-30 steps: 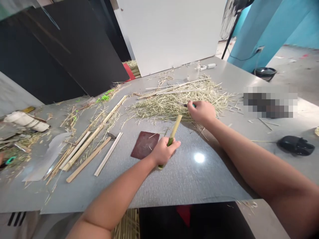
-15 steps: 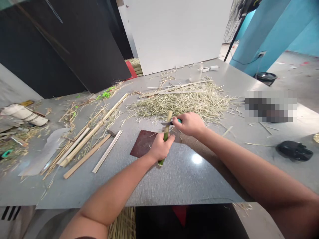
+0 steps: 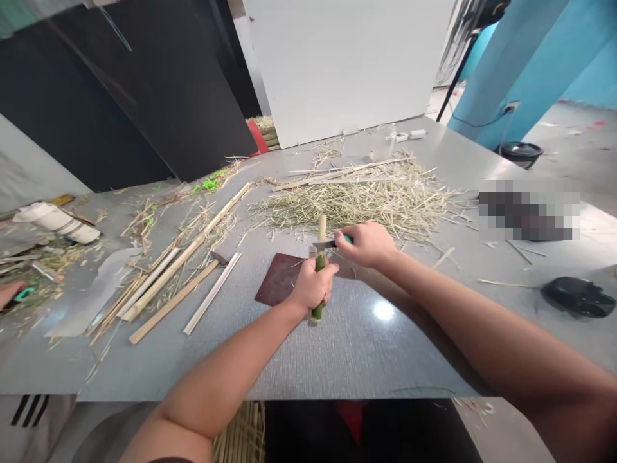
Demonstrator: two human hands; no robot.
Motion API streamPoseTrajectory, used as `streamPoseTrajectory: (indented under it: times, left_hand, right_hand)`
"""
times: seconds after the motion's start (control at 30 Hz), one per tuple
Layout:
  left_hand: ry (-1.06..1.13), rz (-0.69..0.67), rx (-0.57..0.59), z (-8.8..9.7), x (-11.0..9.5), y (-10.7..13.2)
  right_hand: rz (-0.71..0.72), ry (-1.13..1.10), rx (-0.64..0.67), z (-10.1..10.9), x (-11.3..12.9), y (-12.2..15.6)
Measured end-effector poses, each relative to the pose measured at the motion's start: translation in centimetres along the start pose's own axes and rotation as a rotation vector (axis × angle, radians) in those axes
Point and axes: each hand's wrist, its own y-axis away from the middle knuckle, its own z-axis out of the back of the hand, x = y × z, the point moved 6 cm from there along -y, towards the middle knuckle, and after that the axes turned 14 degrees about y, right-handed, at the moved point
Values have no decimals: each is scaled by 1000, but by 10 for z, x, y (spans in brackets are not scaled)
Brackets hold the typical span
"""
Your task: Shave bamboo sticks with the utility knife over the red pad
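My left hand (image 3: 311, 285) is wrapped round a short green bamboo stick (image 3: 320, 239) that stands nearly upright, its lower end on the grey table (image 3: 366, 347). My right hand (image 3: 367, 244) grips a knife with a teal handle (image 3: 332, 243); its blade lies across the stick just above my left fist. A dark red square mat (image 3: 278, 278) lies flat on the table just left of my left hand.
A heap of pale bamboo shavings (image 3: 366, 196) lies behind my hands. Long bamboo strips (image 3: 178, 270) spread to the left. A black object (image 3: 576, 296) sits at the right. Another person's hand (image 3: 10, 292) shows at the far left edge. A white board (image 3: 347, 58) stands at the back.
My right hand came back from the shavings pile with the knife and set its blade against the stick. My left hand raised the stick from tilted to nearly upright.
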Motion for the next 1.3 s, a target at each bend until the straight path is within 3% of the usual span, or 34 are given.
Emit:
streamPoseTrajectory:
  times: [0.1,0.33,0.43,0.6,0.67,0.77,0.93,1.03,1.17,1.3]
  left_hand:
    - [-1,16,-40,1,4,0]
    - [-41,19,-30,0,1,0]
    - [-54,66,29,-10,0,13]
    - [-116,177,280,-32,13,35]
    - [-84,105,239,-26,11,28]
    - [-12,-38,137,-9,1,9]
    - [-43,-194,10,7,-14,-2]
    - [-102,-188,12,5,-12,0]
    - [-102,-200,49,0,-7,1]
    - [-93,-204,70,-1,-4,2]
  right_hand:
    - [49,54,43,-2,17,7]
    - [46,56,47,-2,17,6]
    - [-48,10,6,1,-5,-5]
    - [-335,-57,-136,11,-72,-23]
    - [-387,-113,-217,13,-85,-24]
    - [-315,-171,-247,9,-73,-21]
    - [-131,-150,-144,-2,-26,-10]
    - [-71,-93,-88,-3,-11,-5]
    - [-81,-83,-20,-3,-9,-4]
    - [-72,-84,-38,-1,-8,-4]
